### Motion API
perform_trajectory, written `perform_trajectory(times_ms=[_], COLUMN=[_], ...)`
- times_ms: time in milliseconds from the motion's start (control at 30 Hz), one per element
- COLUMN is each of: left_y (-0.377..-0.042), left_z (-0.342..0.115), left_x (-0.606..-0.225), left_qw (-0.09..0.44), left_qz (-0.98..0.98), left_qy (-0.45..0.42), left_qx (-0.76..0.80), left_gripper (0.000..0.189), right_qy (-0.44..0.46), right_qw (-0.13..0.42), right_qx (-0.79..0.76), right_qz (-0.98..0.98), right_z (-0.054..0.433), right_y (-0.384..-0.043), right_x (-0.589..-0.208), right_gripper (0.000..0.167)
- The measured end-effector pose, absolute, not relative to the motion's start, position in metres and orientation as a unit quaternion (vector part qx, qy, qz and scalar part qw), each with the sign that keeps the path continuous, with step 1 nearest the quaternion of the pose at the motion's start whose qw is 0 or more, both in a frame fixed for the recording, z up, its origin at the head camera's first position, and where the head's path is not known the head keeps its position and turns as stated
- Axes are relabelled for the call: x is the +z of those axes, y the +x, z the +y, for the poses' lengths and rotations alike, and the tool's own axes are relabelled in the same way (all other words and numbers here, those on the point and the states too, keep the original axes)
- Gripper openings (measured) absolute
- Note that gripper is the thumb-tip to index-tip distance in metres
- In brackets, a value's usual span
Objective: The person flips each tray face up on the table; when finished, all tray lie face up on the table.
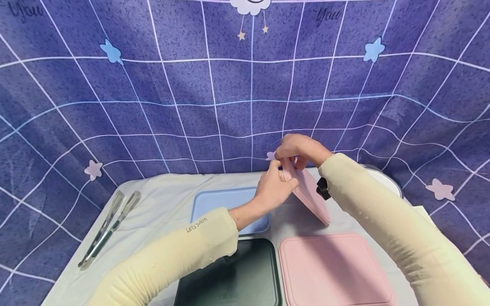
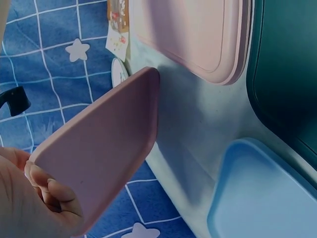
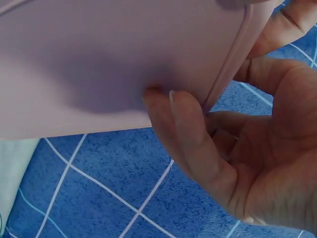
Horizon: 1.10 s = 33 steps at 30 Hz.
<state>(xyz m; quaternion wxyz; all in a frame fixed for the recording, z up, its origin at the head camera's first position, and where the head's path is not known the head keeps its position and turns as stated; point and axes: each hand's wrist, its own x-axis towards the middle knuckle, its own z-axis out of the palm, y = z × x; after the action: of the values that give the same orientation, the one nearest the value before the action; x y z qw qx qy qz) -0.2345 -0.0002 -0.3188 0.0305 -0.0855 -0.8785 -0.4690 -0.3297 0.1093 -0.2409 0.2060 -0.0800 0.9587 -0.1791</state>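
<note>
Both hands hold a pink tray (image 1: 311, 195), tilted up on edge above the back of the table, and its shallow raised rim shows in the left wrist view. My left hand (image 1: 273, 185) pinches the tray near its upper corner, thumb on one face. Close beside it, my right hand (image 1: 302, 148) bends down over the same corner from above. In the right wrist view, curled fingers of the right hand (image 3: 193, 134) press against the flat pink face, and part of the other hand shows behind the edge.
A blue tray (image 1: 214, 204), a dark green tray (image 1: 245, 276) and another pink tray (image 1: 333, 267) lie on the white-covered table. Metal tongs (image 1: 109, 231) lie at left. A white round object (image 1: 386, 180) is partly hidden behind the right arm. A patterned blue cloth (image 1: 229, 85) hangs behind.
</note>
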Motion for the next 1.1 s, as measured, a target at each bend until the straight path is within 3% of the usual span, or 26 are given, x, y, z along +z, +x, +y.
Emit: perform_trajectory(times_ms=[133, 267, 367, 500, 600, 733, 967, 1100], left_y=[-0.233, -0.233, -0.235, -0.241, -0.246, -0.256, -0.268, -0.272], left_z=[0.0, 0.0, -0.002, -0.01, -0.02, -0.033, -0.055, -0.065], left_x=[-0.317, -0.319, -0.321, -0.321, -0.32, -0.324, -0.349, -0.367], left_qw=[0.027, 0.024, 0.001, -0.087, -0.151, -0.179, -0.221, -0.241], left_qz=[-0.877, -0.87, -0.859, -0.817, -0.785, -0.789, -0.818, -0.823], left_qy=[-0.093, -0.114, -0.152, -0.201, -0.209, -0.195, -0.16, -0.144], left_qx=[-0.472, -0.479, -0.488, -0.534, -0.563, -0.555, -0.507, -0.494], left_gripper=[0.068, 0.07, 0.075, 0.083, 0.088, 0.085, 0.069, 0.071], right_qy=[-0.075, -0.076, -0.085, -0.094, -0.102, -0.11, -0.078, -0.068], right_qw=[0.188, 0.179, 0.182, 0.196, 0.202, 0.199, 0.192, 0.217], right_qx=[-0.151, -0.153, -0.159, -0.184, -0.219, -0.255, -0.31, -0.388], right_qz=[0.968, 0.969, 0.967, 0.959, 0.949, 0.94, 0.928, 0.893], right_z=[0.109, 0.109, 0.112, 0.127, 0.143, 0.167, 0.224, 0.258], right_y=[-0.329, -0.328, -0.327, -0.326, -0.323, -0.316, -0.314, -0.315], right_x=[-0.239, -0.238, -0.235, -0.229, -0.224, -0.215, -0.212, -0.217], right_gripper=[0.031, 0.061, 0.055, 0.033, 0.044, 0.062, 0.07, 0.068])
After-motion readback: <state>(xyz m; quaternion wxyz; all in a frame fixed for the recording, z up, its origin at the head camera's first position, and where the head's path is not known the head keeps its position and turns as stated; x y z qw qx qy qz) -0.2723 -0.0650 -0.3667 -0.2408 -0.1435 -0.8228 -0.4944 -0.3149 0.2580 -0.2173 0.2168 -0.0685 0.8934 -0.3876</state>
